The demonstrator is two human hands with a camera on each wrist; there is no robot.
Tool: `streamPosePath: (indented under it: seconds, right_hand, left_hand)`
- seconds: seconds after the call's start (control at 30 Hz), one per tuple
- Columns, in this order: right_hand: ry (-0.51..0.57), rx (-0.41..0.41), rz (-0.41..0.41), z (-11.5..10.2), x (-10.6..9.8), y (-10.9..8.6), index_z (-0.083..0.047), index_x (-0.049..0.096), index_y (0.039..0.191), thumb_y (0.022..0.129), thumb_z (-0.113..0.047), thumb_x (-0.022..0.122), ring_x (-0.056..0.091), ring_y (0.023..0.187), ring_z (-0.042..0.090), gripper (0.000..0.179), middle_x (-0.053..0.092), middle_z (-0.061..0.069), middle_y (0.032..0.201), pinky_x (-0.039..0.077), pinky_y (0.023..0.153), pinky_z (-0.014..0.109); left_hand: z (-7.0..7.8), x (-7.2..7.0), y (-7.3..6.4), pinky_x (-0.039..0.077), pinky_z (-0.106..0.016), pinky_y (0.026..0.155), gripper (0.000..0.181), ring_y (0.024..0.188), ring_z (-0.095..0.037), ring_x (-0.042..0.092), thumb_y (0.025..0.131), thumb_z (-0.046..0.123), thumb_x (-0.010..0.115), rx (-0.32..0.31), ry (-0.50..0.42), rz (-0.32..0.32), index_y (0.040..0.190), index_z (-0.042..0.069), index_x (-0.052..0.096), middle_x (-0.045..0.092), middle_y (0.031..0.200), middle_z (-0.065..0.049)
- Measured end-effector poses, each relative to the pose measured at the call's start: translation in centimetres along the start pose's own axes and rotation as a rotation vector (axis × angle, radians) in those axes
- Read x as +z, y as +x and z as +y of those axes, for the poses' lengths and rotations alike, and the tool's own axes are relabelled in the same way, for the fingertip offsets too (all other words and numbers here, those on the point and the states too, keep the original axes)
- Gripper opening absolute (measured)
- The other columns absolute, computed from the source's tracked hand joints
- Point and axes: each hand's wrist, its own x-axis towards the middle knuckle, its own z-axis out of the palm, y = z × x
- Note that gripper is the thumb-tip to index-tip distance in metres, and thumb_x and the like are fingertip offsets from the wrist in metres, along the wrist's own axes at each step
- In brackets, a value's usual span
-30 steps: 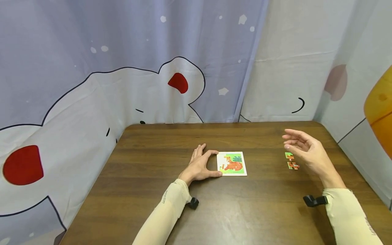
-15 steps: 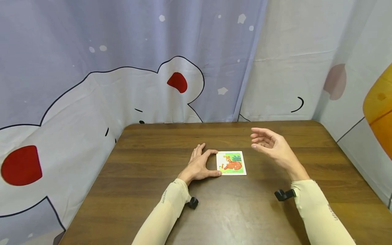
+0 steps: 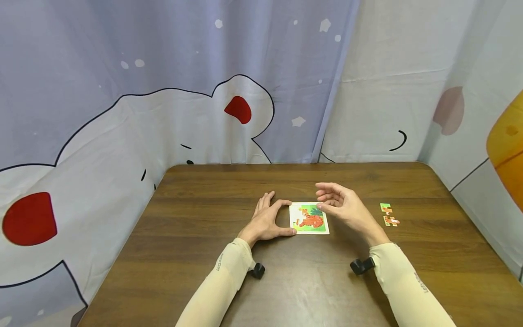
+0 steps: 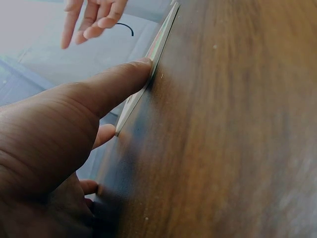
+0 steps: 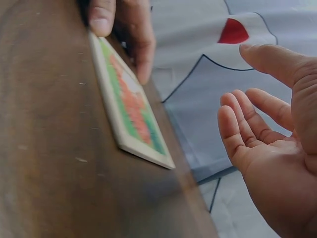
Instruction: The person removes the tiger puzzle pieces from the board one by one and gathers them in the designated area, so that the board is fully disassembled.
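Note:
In the head view, a square jigsaw puzzle (image 3: pixel 309 221) in a pale frame lies flat on the wooden table, showing an orange tiger on green with a white patch at the left. My left hand (image 3: pixel 265 223) holds its left side, thumb at the near corner and index finger at the far corner; the left wrist view shows the thumb (image 4: pixel 121 82) on the edge. Over the puzzle's far right corner hovers my right hand (image 3: pixel 343 204), fingers loosely bent. Nothing shows between its fingers in the right wrist view, where the palm (image 5: pixel 277 173) is visible, apart from the puzzle.
Two loose jigsaw pieces, an upper one (image 3: pixel 386 208) and a lower one (image 3: pixel 391 221), lie on the table (image 3: pixel 196 213) to the right of the right hand. A patterned curtain (image 3: pixel 171 127) hangs behind the table's back edge.
My right hand has moved left from above the loose pieces to the puzzle's far right corner. The left hand and the puzzle have stayed in place.

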Motion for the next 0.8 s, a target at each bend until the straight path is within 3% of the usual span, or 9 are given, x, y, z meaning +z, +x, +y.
streamPosePath:
  seconds: [0.17, 0.37, 0.53, 0.8]
  right_hand:
    - [0.020, 0.004, -0.050, 1.1, 0.9, 0.2, 0.009, 0.058, 0.151, 0.097, 0.004, 0.083, 0.071, 0.112, 0.027, 0.060, 0.063, 0.039, 0.134, 0.060, 0.096, 0.021]
    - [0.012, 0.014, -0.103, 2.1, 1.9, 0.1, 0.010, 0.059, 0.150, 0.097, 0.001, 0.084, 0.070, 0.108, 0.024, 0.060, 0.066, 0.034, 0.131, 0.061, 0.092, 0.021]
    - [0.000, 0.029, -0.143, 2.6, 2.4, 0.0, 0.008, 0.062, 0.148, 0.097, 0.000, 0.086, 0.071, 0.107, 0.025, 0.057, 0.068, 0.030, 0.127, 0.062, 0.090, 0.022]
    - [-0.019, 0.044, -0.175, 3.0, 2.6, 0.1, 0.009, 0.068, 0.136, 0.096, 0.000, 0.085, 0.073, 0.103, 0.025, 0.044, 0.073, 0.028, 0.125, 0.062, 0.089, 0.024]
  left_hand:
    - [0.6, -0.4, -0.2, 0.009, -0.070, 0.136, 0.084, 0.170, -0.050, 0.007, 0.081, 0.054, 0.098, -0.008, -0.005, -0.007, 0.153, 0.030, 0.061, 0.019, 0.181, -0.025]
    - [0.3, -0.1, 0.1, 0.011, -0.069, 0.136, 0.084, 0.171, -0.048, 0.007, 0.081, 0.057, 0.097, -0.010, 0.020, -0.004, 0.153, 0.033, 0.060, 0.019, 0.182, -0.023]
    - [1.2, -0.7, -0.3, 0.008, -0.065, 0.137, 0.083, 0.171, -0.047, 0.006, 0.084, 0.052, 0.097, -0.035, 0.030, -0.029, 0.155, 0.029, 0.060, 0.018, 0.182, -0.024]
    - [0.1, 0.0, 0.2, 0.008, -0.067, 0.137, 0.084, 0.171, -0.049, 0.005, 0.081, 0.053, 0.098, -0.018, 0.000, -0.010, 0.152, 0.031, 0.061, 0.018, 0.182, -0.024]
